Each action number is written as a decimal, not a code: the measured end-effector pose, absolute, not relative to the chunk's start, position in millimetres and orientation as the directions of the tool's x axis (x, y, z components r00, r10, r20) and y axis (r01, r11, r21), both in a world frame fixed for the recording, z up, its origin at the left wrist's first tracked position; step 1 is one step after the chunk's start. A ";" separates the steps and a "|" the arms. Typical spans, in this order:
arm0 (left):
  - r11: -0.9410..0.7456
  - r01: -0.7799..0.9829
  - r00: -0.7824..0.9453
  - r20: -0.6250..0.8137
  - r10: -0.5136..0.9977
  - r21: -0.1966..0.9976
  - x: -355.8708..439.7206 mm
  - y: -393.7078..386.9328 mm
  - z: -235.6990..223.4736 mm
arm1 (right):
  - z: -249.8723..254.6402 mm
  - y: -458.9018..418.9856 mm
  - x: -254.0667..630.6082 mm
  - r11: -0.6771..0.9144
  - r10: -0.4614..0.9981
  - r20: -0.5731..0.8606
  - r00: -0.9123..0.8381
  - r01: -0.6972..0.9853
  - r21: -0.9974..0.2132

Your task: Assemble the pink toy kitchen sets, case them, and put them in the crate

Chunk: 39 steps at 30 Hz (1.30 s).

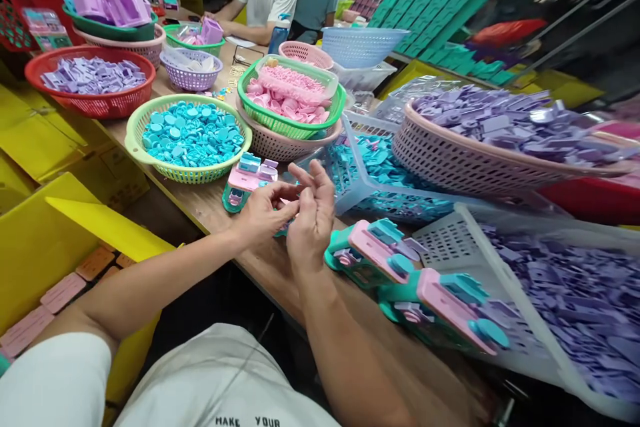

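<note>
The left hand (264,215) and right hand (311,217) meet with fingertips drawn close, a narrow grip; whether a small part is pinched between them I cannot tell, since the fingers cover it. They work to the right of the lime basket (195,175), on the wearer's side of it. A pink and teal bit of a toy (285,201) shows behind the fingers; how it is held is hidden. Bringing both hands in so tightly would suit small, fiddly pieces.

A second toy (245,185) stands just beside the lime basket, at its right front. A third toy (383,250) and a fourth toy (450,310) stand well to the right of it on the table (260,260), probably lined up to leave the hands room. The lime basket holds loose blue caps (193,132), and the green basket (287,125) just right of it holds pink parts. Both seem set near the hands for an easy reach, with the blue crate (364,170) farther right.
</note>
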<state>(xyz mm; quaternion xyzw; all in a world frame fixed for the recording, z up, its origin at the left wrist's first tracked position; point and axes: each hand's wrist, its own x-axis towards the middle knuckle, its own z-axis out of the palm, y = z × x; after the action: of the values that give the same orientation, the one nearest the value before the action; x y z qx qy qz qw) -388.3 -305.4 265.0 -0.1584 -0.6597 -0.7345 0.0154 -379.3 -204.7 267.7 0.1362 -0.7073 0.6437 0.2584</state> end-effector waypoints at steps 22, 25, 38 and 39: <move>0.788 0.605 -0.691 0.569 0.446 0.117 -397.2 -369.1 239.4 | 254.0 -194.9 -436.1 0.751 -0.257 0.686 -0.681 -0.588 -0.302; 0.797 0.605 -0.645 0.586 0.491 -0.001 -398.8 -368.9 226.4 | 245.6 -193.6 -440.2 0.753 -0.320 0.679 -0.661 -0.612 -0.241; 0.804 0.593 -0.650 0.613 0.449 0.039 -400.7 -364.6 210.2 | 237.8 -188.1 -439.6 0.748 -0.372 0.678 -0.634 -0.637 -0.185; 0.807 0.589 -0.651 0.611 0.449 0.035 -400.1 -364.5 210.0 | 238.3 -187.9 -439.0 0.735 -0.386 0.690 -0.612 -0.656 -0.171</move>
<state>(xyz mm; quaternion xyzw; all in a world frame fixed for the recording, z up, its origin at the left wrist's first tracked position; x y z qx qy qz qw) -400.1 -364.5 210.0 -0.2882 -0.9012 -0.1159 0.3022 -439.0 -187.9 238.3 0.2984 -0.8733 0.2087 0.3236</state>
